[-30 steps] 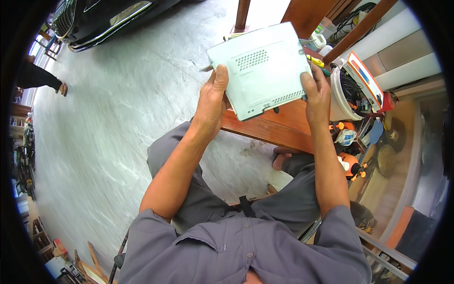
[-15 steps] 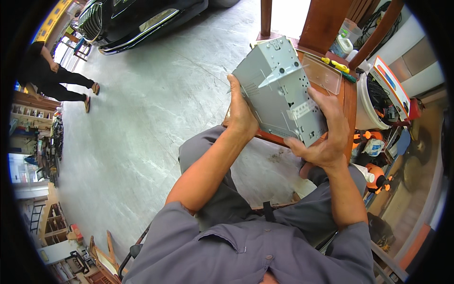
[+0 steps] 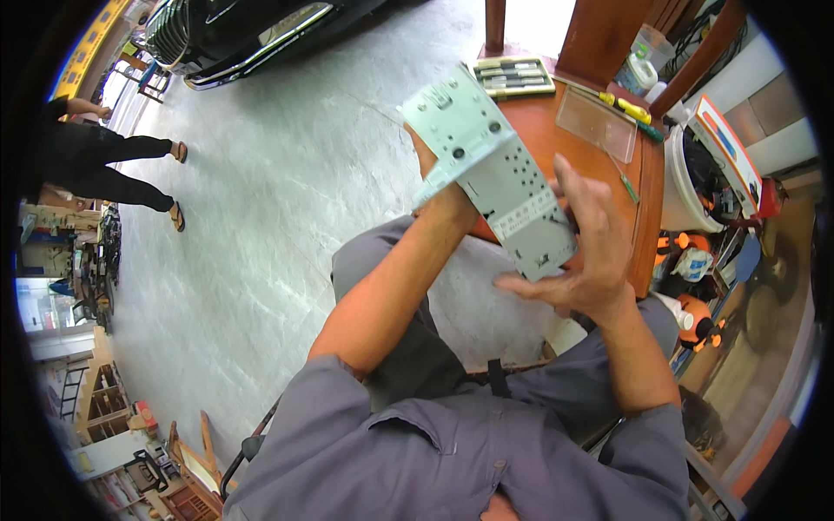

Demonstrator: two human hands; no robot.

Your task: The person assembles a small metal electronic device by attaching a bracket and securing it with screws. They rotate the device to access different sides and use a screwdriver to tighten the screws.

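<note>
A pale grey metal device housing, box-shaped with punched holes and a bent flange, is raised above my lap, tilted. My left hand is behind its left side and supports it; most of those fingers are hidden by the metal. Beside the housing's lower right edge is my right hand, fingers spread and thumb reaching under the near end. Whether its fingertips touch the metal I cannot tell. Beyond the housing, a case of small screwdrivers lies on the wooden chair seat.
On the seat are a clear plastic lid, a yellow-handled screwdriver and a thin green one. A white bucket with cables stands at the right. A black car is ahead; another person stands at the left.
The housing has turned and shifted left, showing its holed faces more fully and uncovering the screwdriver case. My right hand's fingers have come away from its side and spread.
</note>
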